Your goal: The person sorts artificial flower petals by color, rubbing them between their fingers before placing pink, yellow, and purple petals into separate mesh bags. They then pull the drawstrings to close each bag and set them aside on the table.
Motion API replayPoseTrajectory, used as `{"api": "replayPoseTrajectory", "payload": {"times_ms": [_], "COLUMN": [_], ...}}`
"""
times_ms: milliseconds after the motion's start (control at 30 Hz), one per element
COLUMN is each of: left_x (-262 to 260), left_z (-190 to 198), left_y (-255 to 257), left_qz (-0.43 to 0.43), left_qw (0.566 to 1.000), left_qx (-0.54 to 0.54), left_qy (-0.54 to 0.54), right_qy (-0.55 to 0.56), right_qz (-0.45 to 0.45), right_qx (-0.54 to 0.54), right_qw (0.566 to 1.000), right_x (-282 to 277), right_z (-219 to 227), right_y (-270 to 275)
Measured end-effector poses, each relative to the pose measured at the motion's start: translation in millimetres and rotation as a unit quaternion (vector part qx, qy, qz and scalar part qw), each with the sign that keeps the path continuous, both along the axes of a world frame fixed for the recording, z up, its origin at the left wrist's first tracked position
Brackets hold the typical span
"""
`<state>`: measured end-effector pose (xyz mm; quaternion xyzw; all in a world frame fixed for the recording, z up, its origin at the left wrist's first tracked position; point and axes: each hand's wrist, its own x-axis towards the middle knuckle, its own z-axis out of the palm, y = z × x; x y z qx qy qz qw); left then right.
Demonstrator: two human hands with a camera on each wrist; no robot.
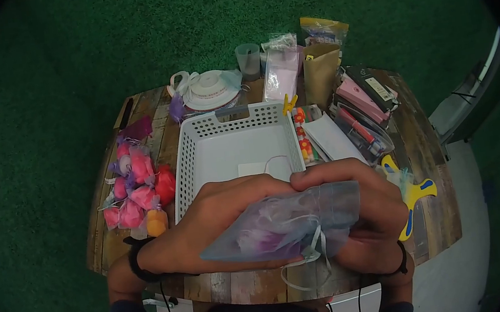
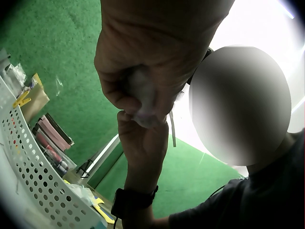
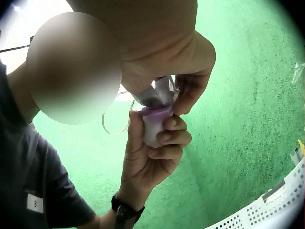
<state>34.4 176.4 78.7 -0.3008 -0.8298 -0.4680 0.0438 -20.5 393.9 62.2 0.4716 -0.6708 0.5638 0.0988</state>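
Observation:
Both hands are raised in front of the white basket, around a pale grey-blue sheer drawstring pouch (image 1: 276, 227). A whitish and pink-purple item (image 1: 259, 238) shows through its fabric. My left hand (image 1: 194, 236) grips the filled end, its fingers curled round it in the right wrist view. At the pouch's mouth, my right hand (image 1: 383, 212) pinches the gathered fabric with thumb and fingers. White ribbon (image 1: 318, 243) hangs in loops from the neck of the pouch. The right wrist view shows the purple and white lump (image 3: 155, 126) between the left thumb and fingers.
The white perforated basket (image 1: 184, 163) holds a small pale card (image 1: 251, 169). Several pink filled pouches (image 1: 144, 197) lie at left. Ribbon spools (image 1: 211, 86), a clear cup (image 1: 249, 63) and a brown paper bag (image 1: 321, 74) stand behind. Yellow-blue scissors (image 1: 416, 198) lie at right.

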Motion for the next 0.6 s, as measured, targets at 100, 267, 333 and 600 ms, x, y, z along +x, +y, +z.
{"api": "replayPoseTrajectory", "payload": {"times_ms": [100,267,333,600], "left_x": [-2,0,0,0], "left_z": [-5,-7,-5,-8], "left_y": [-2,1,1,-5], "left_qz": [-0.003,-0.025,-0.023,-0.010], "left_qw": [1.000,0.999,1.000,1.000], "left_qx": [-0.003,0.000,-0.002,0.007], "left_qy": [-0.011,-0.021,-0.020,0.002], "right_qy": [-0.010,-0.043,-0.063,-0.137], "right_qz": [0.058,0.063,0.001,0.098], "right_qx": [-0.035,-0.021,0.015,0.026], "right_qw": [0.998,0.997,0.998,0.985], "right_x": [-6,1,3,-14], "right_z": [-7,-4,-5,0], "right_y": [-5,-3,-2,6]}}
